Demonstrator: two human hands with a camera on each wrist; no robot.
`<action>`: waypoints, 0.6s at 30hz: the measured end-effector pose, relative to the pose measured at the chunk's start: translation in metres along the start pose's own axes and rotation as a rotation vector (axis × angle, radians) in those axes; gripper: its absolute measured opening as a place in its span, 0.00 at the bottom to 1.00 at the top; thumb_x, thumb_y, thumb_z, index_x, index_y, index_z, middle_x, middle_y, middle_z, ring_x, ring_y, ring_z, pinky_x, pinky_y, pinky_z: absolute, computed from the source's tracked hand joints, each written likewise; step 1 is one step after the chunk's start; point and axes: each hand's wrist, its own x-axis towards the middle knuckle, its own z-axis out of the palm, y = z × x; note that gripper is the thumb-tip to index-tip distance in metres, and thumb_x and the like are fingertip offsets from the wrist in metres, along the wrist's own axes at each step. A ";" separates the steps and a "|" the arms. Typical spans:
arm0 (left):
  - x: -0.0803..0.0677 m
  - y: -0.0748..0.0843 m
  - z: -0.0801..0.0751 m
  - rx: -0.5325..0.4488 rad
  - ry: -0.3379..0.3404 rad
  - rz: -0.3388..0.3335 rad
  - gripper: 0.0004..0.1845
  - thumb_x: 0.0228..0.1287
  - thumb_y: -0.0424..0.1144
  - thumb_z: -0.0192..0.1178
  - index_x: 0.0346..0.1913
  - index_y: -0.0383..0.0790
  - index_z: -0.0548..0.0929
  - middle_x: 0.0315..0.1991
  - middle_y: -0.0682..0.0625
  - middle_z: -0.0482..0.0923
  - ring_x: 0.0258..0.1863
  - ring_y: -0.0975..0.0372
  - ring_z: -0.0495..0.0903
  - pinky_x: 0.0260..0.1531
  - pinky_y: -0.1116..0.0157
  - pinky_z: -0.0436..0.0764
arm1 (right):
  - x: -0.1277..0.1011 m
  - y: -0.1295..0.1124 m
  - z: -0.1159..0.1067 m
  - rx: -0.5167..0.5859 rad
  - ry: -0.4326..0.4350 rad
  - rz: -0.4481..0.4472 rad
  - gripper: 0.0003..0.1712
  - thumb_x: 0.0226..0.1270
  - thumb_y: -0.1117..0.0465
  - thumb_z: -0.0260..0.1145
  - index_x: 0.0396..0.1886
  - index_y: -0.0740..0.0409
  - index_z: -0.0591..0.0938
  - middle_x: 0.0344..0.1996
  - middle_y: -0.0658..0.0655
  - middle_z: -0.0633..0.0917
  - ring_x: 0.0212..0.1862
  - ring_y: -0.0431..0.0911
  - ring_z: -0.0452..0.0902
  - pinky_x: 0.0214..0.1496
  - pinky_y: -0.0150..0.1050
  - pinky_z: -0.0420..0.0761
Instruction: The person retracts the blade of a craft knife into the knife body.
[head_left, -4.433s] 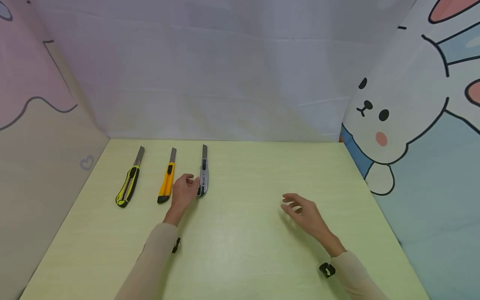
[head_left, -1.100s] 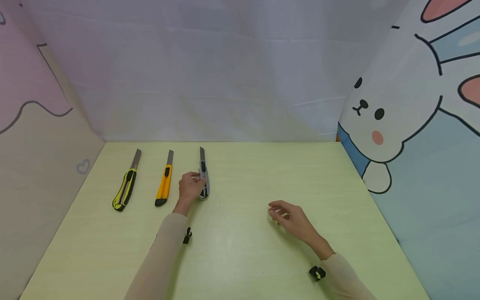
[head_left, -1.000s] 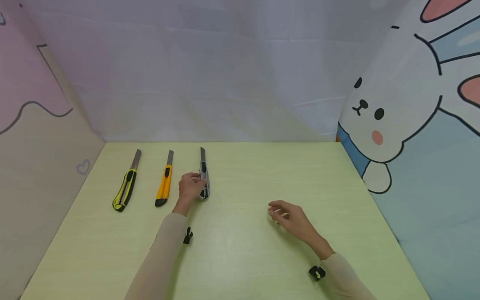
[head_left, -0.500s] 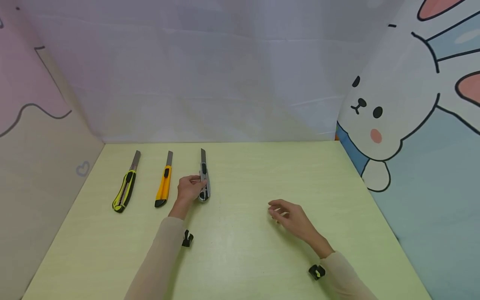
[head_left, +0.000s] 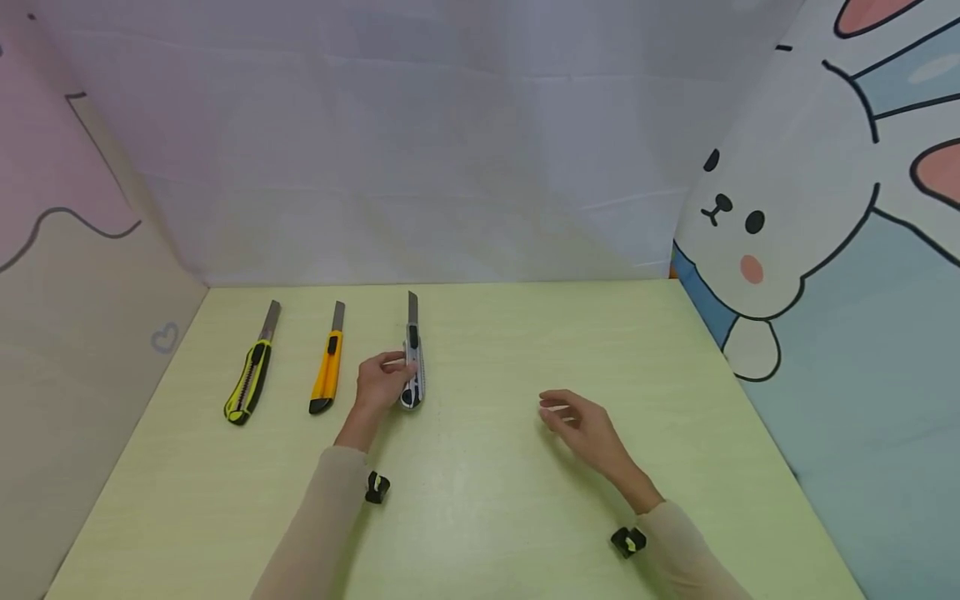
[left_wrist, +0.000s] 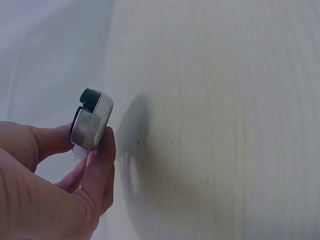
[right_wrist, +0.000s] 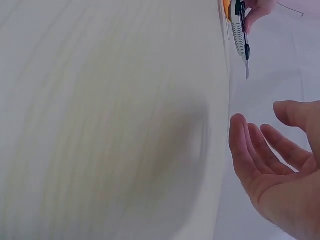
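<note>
The left hand (head_left: 381,381) pinches the silver utility knife (head_left: 412,365) on the green worktop (head_left: 487,483); the blade is extended. The right hand (head_left: 585,425) hovers nearby, fingers relaxed and apart, holding nothing.

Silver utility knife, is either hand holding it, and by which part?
The left hand pinches the silver utility knife by its handle, toward the butt end. The right hand holds nothing.

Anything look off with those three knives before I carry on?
All three have blades out. The silver knife, pinched in the left hand, is lifted off the table; the yellow-green knife and orange knife lie flat. Nothing damaged or spilled.
</note>
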 end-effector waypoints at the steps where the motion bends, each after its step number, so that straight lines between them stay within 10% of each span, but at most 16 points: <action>1: -0.001 0.000 0.000 -0.002 -0.002 -0.001 0.23 0.73 0.38 0.65 0.67 0.36 0.78 0.53 0.38 0.78 0.47 0.53 0.78 0.41 0.68 0.78 | 0.001 0.000 0.000 0.017 0.000 0.005 0.20 0.76 0.60 0.66 0.60 0.67 0.81 0.52 0.67 0.86 0.47 0.56 0.87 0.46 0.36 0.86; 18: -0.025 0.008 0.012 -0.055 -0.015 0.027 0.21 0.71 0.38 0.67 0.65 0.40 0.81 0.52 0.40 0.79 0.47 0.53 0.79 0.41 0.70 0.79 | 0.012 -0.003 0.003 0.214 -0.005 0.035 0.21 0.76 0.64 0.65 0.62 0.73 0.78 0.54 0.74 0.83 0.49 0.64 0.85 0.46 0.44 0.87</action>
